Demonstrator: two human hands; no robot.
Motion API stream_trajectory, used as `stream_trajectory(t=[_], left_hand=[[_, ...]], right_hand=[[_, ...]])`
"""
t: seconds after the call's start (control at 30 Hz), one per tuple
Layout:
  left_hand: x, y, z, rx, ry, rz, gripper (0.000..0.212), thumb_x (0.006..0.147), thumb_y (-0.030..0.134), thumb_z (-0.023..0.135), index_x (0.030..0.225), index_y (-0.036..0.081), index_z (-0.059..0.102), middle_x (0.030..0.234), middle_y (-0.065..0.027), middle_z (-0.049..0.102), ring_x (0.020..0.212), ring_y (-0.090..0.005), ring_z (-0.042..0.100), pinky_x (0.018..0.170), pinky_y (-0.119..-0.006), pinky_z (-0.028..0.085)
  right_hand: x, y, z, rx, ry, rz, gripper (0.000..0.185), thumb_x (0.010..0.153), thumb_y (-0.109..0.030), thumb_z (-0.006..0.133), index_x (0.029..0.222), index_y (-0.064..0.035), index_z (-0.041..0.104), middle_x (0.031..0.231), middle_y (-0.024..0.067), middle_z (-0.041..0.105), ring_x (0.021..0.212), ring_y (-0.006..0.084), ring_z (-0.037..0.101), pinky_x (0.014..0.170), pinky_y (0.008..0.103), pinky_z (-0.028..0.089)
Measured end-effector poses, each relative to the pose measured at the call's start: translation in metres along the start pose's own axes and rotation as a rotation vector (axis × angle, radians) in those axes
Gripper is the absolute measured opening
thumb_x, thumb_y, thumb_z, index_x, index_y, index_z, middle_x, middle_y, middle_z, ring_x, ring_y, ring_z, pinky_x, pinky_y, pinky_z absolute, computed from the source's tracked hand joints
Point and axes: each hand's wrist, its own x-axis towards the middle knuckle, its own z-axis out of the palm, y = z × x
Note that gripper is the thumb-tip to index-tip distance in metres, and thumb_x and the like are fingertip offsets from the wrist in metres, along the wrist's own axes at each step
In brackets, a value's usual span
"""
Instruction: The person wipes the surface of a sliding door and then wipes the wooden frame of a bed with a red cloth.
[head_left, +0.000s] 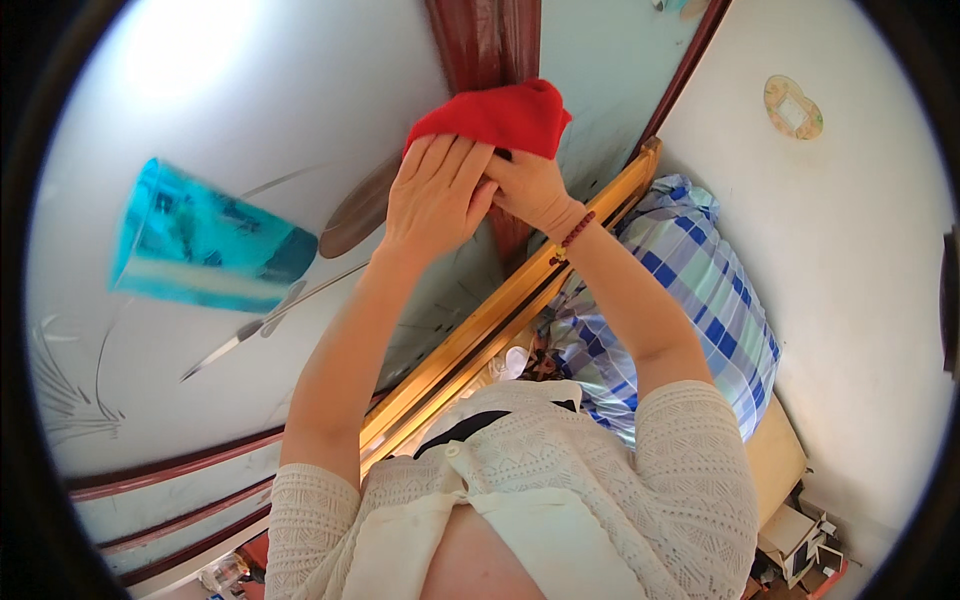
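Observation:
A red cloth (495, 116), folded over on itself, lies against the dark red wooden frame of a glossy panelled surface. My left hand (439, 191) rests with its fingers side by side over the lower edge of the cloth, their tips tucked under or behind it. Beside it, my right hand (529, 184), with a beaded bracelet at the wrist, touches the cloth from below; its fingertips are hidden by the cloth. The two thumbs are close together. Whether either hand grips the cloth firmly is hard to see.
Pale panels with painted leaves (360, 210) and a blue reflection (214, 236) fill the left. A yellow wooden rail (480, 322) runs diagonally below the hands. A blue checked fabric bundle (675, 277) stands by the white wall (847, 225); boxes (791, 536) sit at lower right.

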Motion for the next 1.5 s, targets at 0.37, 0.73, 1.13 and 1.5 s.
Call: stream_trajectory(t=[0.37,0.73,1.13,1.5], left_hand=[[-0.090,0.037,0.084,-0.138,-0.390,-0.168,0.051,0.084,0.019,0.061,0.128,-0.001,0.048,0.122,-0.0160,0.056,0.116,-0.0325,0.048,0.102,-0.044,0.035],[-0.251,0.065,0.197,-0.466,-1.064,-0.732,0.070,0.080,0.016,0.062,0.143,0.002,0.033,0.133,-0.0220,0.051,0.108,-0.0399,0.058,0.093,-0.049,0.045],[-0.183,0.104,0.302,-0.496,-1.053,-0.504,0.077,0.083,0.018,0.063,0.146,-0.001,0.024,0.145,-0.0227,0.038,0.131,-0.0350,0.041,0.108,-0.043,0.035],[-0.143,0.129,0.389,-0.505,-1.187,-0.779,0.077,0.088,0.011,0.055,0.148,-0.001,0.008,0.129,-0.0287,0.040,0.115,-0.0456,0.046,0.099,-0.050,0.039]], right_hand=[[-0.133,0.013,0.042,0.150,-0.269,0.225,0.042,0.072,-0.014,0.066,0.113,-0.0127,0.059,0.115,0.0095,0.058,0.105,0.0334,0.056,0.086,0.0444,0.048],[-0.320,-0.024,0.119,0.090,-0.790,0.373,0.043,0.079,-0.017,0.060,0.122,-0.0189,0.056,0.127,0.0012,0.049,0.107,0.0224,0.049,0.086,0.0378,0.045],[-0.353,0.168,0.044,-0.460,-0.802,0.488,0.047,0.083,-0.017,0.057,0.128,-0.0304,0.050,0.132,-0.0032,0.048,0.106,0.0207,0.048,0.085,0.0416,0.043],[-0.344,0.399,-0.020,-0.767,-0.770,0.676,0.032,0.086,-0.019,0.053,0.117,-0.0255,0.056,0.121,-0.0023,0.053,0.110,0.0243,0.050,0.080,0.0429,0.047]])
